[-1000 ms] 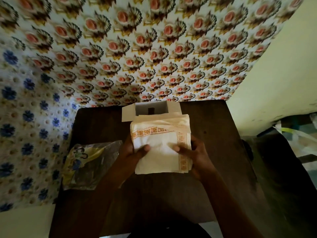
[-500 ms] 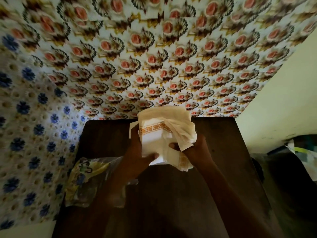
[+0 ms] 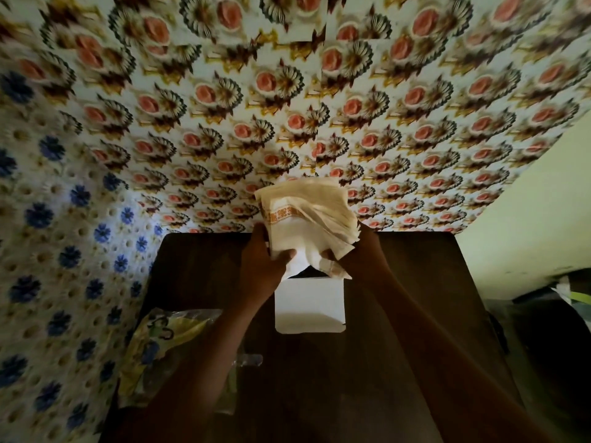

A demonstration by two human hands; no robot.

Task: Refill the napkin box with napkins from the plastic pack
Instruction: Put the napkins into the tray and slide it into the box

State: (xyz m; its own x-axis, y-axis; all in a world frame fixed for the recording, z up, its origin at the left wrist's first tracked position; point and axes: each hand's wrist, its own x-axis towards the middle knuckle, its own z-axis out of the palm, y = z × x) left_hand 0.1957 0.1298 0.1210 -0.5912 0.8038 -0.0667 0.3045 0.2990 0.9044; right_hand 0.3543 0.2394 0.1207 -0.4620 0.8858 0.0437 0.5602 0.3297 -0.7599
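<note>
Two hands on one stack. Head view: left hand (image 3: 265, 266) and right hand (image 3: 358, 254) each clamp a side of the napkins (image 3: 307, 225), thumbs across the near face. The stack stands on end, long axis near vertical, its lower edge pinched narrow at the dark opening on top of the box (image 3: 309, 303). The box sits directly below and slightly toward the camera from the hands, on the table (image 3: 415, 282); both hands look equally near. Upper sheets fan out rightward. Whether the lower edge is already inside the opening is probably yes, but shadow hides it. The pack (image 3: 166, 343) lies near left, apart.

Against the earlier frames: the stack was flat, now upended; the box flap faces the camera.
</note>
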